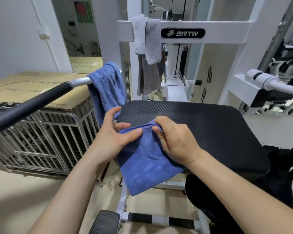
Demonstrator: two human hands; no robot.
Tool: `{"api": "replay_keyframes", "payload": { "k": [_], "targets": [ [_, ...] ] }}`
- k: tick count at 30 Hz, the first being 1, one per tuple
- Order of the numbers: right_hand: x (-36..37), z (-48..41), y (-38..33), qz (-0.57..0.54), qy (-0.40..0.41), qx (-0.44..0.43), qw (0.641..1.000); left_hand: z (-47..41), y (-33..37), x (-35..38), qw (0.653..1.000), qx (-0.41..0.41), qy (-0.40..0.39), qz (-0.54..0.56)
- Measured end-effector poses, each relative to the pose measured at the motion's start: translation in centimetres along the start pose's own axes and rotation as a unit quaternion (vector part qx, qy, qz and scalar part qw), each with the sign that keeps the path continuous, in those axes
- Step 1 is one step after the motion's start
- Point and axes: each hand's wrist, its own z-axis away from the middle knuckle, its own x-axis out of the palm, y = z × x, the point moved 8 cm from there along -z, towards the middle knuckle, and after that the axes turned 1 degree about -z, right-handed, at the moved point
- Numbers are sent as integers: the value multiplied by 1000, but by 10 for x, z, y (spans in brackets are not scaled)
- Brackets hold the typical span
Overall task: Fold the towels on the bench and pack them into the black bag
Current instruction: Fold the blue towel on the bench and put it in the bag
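Observation:
A folded blue towel (146, 164) lies over the near left corner of the black padded bench (210, 125), its lower part hanging off the edge. My right hand (174, 141) pinches the towel's top hem. My left hand (115, 134) touches the same hem from the left with thumb and fingers. A second blue towel (107, 86) hangs over the machine's handle bar. A grey towel (147, 38) hangs over the white crossbar at the back. A black bag (243, 191) sits low under the bench at the right, mostly hidden.
The black-and-silver handle bar (32, 103) juts out on the left. A metal cage (41, 141) topped with cardboard stands behind it. The white machine frame (183, 32) rises behind the bench. A foot pedal (105, 222) lies on the floor below.

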Motion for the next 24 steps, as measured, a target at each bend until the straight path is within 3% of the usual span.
{"api": "replay_keyframes", "payload": {
  "k": [3, 5, 7, 9, 14, 19, 22, 24],
  "targets": [
    [18, -2, 19, -50, -88, 109, 989, 0, 2, 0, 1000, 21, 3, 16],
    [36, 0, 38, -73, -165, 194, 964, -4, 8, -3, 995, 43, 16, -90],
    [44, 1, 47, -69, -195, 244, 948, -13, 6, 5, 980, 28, -45, -194],
    [50, 1, 54, -59, -212, 281, 934, -21, 1, 10, 958, -4, -90, -274],
    [66, -5, 66, 45, -312, 309, 897, -40, -6, 4, 914, -5, -34, -405],
    [62, -10, 59, 186, -266, 255, 911, -53, -5, 15, 866, -3, -68, -496],
    [56, -3, 66, 131, -233, 283, 921, -60, -5, 21, 832, -4, -77, -549],
    [58, -2, 72, 73, -247, 297, 920, -57, 6, 23, 778, 43, -28, -626]
  ]
}}
